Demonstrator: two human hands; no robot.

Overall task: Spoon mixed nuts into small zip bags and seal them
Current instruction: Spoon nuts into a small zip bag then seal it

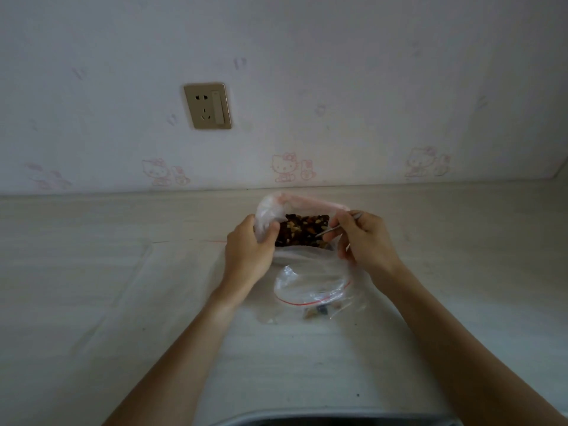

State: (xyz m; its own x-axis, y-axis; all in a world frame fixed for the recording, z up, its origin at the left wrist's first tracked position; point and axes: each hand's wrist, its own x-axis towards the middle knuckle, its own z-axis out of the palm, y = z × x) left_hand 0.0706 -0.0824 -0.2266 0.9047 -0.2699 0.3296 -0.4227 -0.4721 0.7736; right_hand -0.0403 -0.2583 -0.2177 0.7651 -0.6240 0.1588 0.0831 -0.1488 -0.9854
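On pale countertop [92,287], zip bag [310,290], cartoon-print wall [307,87], socket [207,106]

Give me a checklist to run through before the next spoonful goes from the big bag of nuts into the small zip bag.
1. Large clear plastic bag of mixed nuts held open by the left hand: ok.
2. Thin metal spoon gripped by the right hand, tip at the nuts: ok.
3. Spoon loaded: cannot tell, bowl hidden.
4. Small clear zip bag with red seal line mouth open: ok, it gapes.
5. Small bag steadied: not ok, neither hand holds it; it lies loose on the pale wood-grain counter.
6. Room left in small bag: ok, only a few nuts inside.
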